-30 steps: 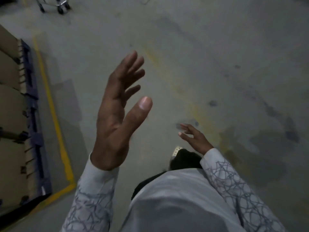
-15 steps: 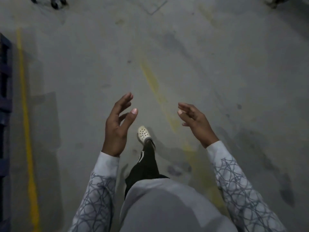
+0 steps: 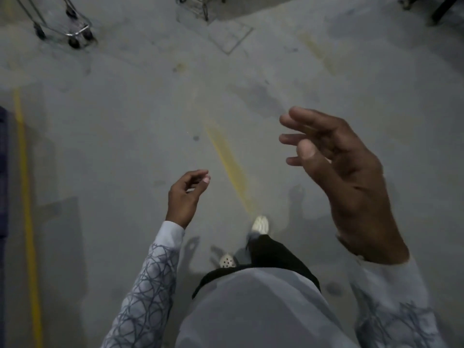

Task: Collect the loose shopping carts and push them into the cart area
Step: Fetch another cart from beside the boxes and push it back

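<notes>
Both hands empty, raised over the concrete floor point(image 3: 120, 151). Left hand point(image 3: 187, 197) at frame centre, fingers point(image 3: 198, 173) loosely curled, thumb near the fingertips, nothing between them. Right hand point(image 3: 351, 182) at centre right, closer to the camera, fingers point(image 3: 308, 116) spread and relaxed. Shopping cart point(image 3: 75, 31) in the upper left corner, only its wheeled base visible, well apart from both hands. Second cart frame point(image 3: 200, 6) at top centre, cropped. Yellow line point(image 3: 27, 197) down the left side.
</notes>
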